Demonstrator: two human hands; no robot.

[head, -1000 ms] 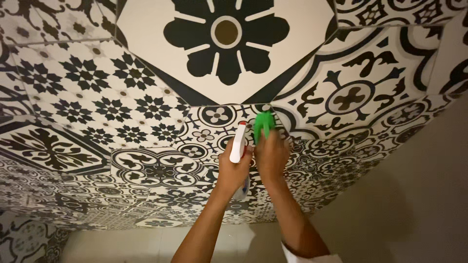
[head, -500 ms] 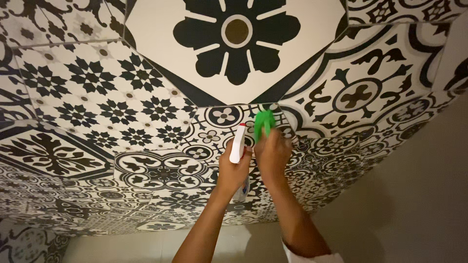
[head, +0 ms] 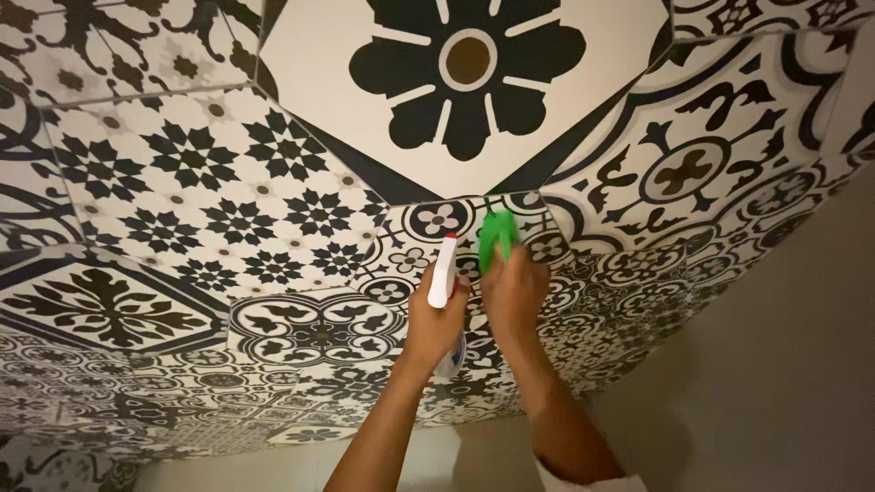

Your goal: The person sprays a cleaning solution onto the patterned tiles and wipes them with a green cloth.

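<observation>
Your left hand (head: 436,321) wraps white spray bottle (head: 443,273), nozzle up, just left of green cloth (head: 497,239); right hand (head: 515,293) closed on cloth, pressing it against patterned tiles (head: 210,191).

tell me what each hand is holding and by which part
The left hand grips a white spray bottle around its neck. The right hand holds a green cloth bunched at its lower end, against the patterned tiles.
</observation>
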